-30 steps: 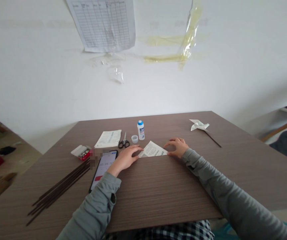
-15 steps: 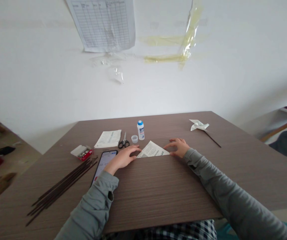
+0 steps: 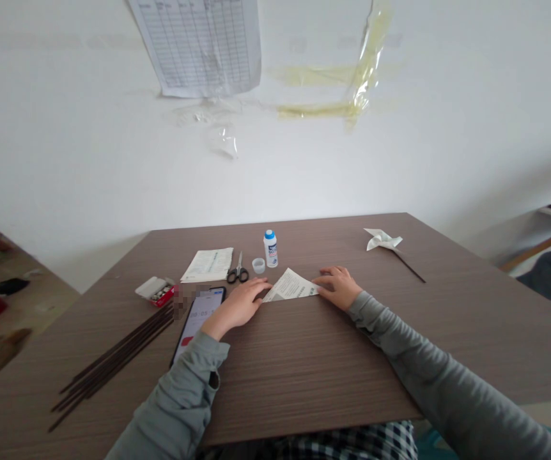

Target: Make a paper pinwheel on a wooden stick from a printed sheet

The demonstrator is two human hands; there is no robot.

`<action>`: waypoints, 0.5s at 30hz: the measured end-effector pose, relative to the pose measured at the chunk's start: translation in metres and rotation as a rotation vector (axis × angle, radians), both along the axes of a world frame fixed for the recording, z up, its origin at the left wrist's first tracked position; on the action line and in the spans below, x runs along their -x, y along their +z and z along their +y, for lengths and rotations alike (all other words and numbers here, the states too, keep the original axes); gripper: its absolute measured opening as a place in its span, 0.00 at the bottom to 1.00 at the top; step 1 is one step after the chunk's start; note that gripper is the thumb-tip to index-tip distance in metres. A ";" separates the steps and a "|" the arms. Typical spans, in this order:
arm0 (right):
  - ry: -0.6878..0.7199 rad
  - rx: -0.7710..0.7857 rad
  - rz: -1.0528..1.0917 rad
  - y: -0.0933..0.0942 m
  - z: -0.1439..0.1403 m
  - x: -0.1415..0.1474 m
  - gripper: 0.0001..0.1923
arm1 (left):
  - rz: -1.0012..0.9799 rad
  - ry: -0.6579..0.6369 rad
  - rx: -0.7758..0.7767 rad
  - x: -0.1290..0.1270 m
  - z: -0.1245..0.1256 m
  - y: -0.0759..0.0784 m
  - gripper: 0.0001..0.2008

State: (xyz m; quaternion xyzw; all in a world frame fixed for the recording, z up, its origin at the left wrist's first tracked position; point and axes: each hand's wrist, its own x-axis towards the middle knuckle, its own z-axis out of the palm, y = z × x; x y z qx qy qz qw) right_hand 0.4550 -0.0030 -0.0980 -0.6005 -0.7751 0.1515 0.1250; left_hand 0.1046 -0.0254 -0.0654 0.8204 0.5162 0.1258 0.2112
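Pressing flat on a folded paper triangle (image 3: 291,287), the left hand (image 3: 240,303) lies palm-down with its fingertips on the sheet's left corner, and the right hand (image 3: 337,287) rests open with fingers spread on the right corner; neither hand grips anything. The triangle is printed paper, thin and creased, pointing away from the person, and it lies on the table (image 3: 304,370) between the two hands, near the middle. Both arms wear soft grey sleeves.

Just behind the paper stand a small translucent cap (image 3: 258,266) and a white glue bottle (image 3: 270,249) with a blue top. Left of these lie black-handled scissors (image 3: 238,271) and a flat stack of printed sheets (image 3: 208,265). A phone (image 3: 197,319) with a lit screen lies by the left wrist, partly covered by it; its display is too small to read. Farther left sit a small red and white box (image 3: 156,291) and a loose bundle of thin dark sticks (image 3: 112,364). Toward the far right lies a white paper pinwheel (image 3: 383,240) on a dark stick.

The tabletop is brown laminate with a fine horizontal grain. Behind it rises a plain white wall carrying a printed table sheet (image 3: 201,45), cut off at the top edge, and strips of yellowed tape (image 3: 347,89). Checked fabric shows below the table's near edge. The things at the left margin are blurred.
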 end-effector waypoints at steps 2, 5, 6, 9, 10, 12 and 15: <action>0.013 -0.022 0.020 -0.001 -0.001 0.001 0.22 | 0.010 0.001 0.003 0.000 0.000 0.000 0.29; 0.008 -0.031 0.048 -0.001 -0.001 0.001 0.22 | 0.030 0.001 0.016 -0.001 -0.001 0.000 0.30; 0.003 -0.033 0.058 0.000 -0.001 0.001 0.21 | 0.032 0.000 0.016 -0.001 -0.001 0.000 0.30; -0.013 -0.039 0.085 0.001 0.001 -0.001 0.20 | 0.025 -0.004 -0.001 0.000 -0.001 -0.002 0.29; -0.020 -0.042 0.092 0.001 0.001 -0.001 0.19 | 0.023 -0.007 -0.006 0.000 0.000 -0.003 0.29; -0.025 -0.049 0.103 0.002 0.001 -0.001 0.19 | 0.023 -0.013 -0.008 0.001 0.000 -0.004 0.30; -0.010 -0.058 0.116 0.002 0.001 -0.001 0.19 | 0.030 -0.016 -0.002 0.003 0.001 -0.005 0.30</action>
